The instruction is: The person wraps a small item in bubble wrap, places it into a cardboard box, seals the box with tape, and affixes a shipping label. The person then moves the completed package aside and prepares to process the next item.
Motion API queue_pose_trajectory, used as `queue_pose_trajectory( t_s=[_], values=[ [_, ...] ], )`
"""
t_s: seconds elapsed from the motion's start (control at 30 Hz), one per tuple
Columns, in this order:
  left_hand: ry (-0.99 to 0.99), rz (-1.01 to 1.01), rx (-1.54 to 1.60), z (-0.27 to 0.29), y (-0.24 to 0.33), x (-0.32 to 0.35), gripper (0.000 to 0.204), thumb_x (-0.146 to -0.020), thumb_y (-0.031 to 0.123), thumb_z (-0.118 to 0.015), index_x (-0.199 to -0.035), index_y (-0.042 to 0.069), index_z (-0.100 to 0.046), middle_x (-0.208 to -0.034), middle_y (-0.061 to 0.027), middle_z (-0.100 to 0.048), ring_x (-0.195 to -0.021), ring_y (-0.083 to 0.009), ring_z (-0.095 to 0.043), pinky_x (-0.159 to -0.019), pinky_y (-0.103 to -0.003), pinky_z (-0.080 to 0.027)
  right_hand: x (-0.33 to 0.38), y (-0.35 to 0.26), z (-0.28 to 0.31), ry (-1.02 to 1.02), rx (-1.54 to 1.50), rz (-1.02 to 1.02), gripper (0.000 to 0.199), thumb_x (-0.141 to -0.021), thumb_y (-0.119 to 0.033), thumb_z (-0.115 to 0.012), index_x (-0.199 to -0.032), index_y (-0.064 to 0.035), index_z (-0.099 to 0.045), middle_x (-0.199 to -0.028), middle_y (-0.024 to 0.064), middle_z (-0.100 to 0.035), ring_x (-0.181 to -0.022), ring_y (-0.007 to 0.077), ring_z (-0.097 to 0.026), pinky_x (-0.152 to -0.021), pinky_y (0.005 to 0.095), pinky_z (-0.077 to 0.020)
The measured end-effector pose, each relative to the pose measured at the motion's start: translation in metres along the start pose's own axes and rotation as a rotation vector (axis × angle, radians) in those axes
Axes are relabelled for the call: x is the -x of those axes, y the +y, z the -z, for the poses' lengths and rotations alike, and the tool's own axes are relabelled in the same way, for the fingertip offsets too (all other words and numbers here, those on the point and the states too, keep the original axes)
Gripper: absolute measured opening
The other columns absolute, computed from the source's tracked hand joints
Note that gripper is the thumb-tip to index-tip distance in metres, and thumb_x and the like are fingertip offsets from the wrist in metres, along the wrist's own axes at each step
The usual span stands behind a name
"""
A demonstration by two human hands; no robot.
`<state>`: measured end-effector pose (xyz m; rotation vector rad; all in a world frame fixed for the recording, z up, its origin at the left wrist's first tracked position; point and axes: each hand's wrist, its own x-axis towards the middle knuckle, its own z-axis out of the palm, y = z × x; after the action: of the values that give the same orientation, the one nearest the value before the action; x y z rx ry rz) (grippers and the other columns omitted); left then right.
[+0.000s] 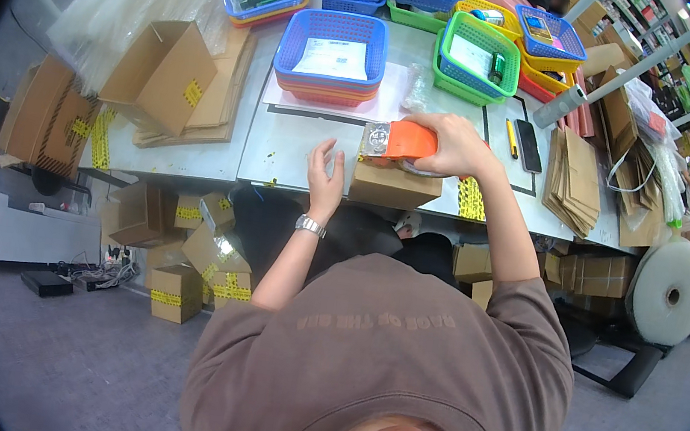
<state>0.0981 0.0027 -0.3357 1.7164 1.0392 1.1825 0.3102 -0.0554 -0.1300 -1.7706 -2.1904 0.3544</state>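
Note:
A small brown cardboard box [391,187] sits on the grey table [285,143] near its front edge. My right hand [455,143] grips an orange tape dispenser [401,141] and presses it on top of the box. My left hand [325,177], with a silver watch on the wrist, hovers open just left of the box, fingers spread, not touching it as far as I can tell.
Stacked blue, green and yellow plastic baskets [331,48] line the back of the table. An open carton [164,73] and flat cardboard lie at left, folded cartons [575,179] at right, a black phone [529,145] nearby. Taped boxes [176,290] sit on the floor, beside a foam roll [670,292].

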Motion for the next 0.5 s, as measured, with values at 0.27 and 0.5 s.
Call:
queue_pose_trajectory(
  t_s=[0.27,0.5],
  values=[
    [-0.502,0.378,1.046,-0.013,-0.019,0.001,0.066,-0.1,0.038,-0.031,-0.153,0.005,-0.01,-0.161,-0.0093,-0.004,-0.148,-0.021,-0.001,-0.118,-0.035,0.001,-0.002,0.003,-0.002,0.044,0.019,-0.015,0.057,-0.057,-0.036,-0.072,-0.107,-0.0088,-0.069,-0.091,0.016,-0.07,-0.085,0.035,-0.066,-0.077,0.0418,-0.0525],
    [-0.616,-0.032,0.352,0.014,0.021,-0.046,0.093,-0.077,0.025,-0.073,-0.151,0.004,-0.02,-0.159,-0.013,-0.013,-0.148,-0.0246,-0.005,-0.119,-0.039,-0.008,-0.004,0.005,-0.005,-0.02,-0.024,-0.035,0.058,-0.054,-0.034,-0.072,-0.106,-0.0088,-0.069,-0.092,0.0164,-0.069,-0.087,0.0339,-0.066,-0.076,0.0422,-0.0528]
  ],
)
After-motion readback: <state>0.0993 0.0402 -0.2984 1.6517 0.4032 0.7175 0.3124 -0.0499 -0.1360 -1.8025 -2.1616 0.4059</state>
